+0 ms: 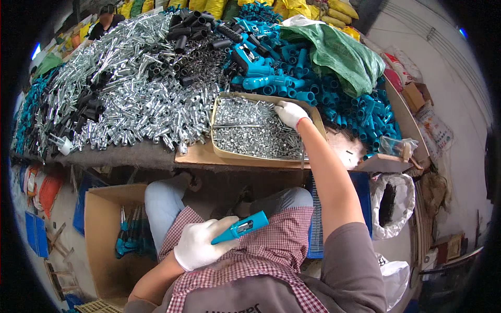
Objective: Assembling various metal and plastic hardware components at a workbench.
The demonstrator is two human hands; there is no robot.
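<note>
My left hand [201, 246], in a white glove, is closed around a teal plastic tool handle [252, 224] above my lap. An opening in the handle's side shows a metal piece inside. My right hand [292, 113], also gloved, reaches into the far right part of a shallow tray [262, 158]. Its fingers are bent together among the small metal parts [250, 136]; whatever lies between them is too small to make out. A thin metal rod [237, 125] lies across the parts in the tray.
Shiny metal tubes [156, 109] heap the bench's left, black sleeves [195, 23] behind them. Teal housings [300, 62] pile right under a green sack [339, 52]. A cardboard box [104, 219] holding teal-handled tools stands left of my legs. Another person [107, 22] is at far left.
</note>
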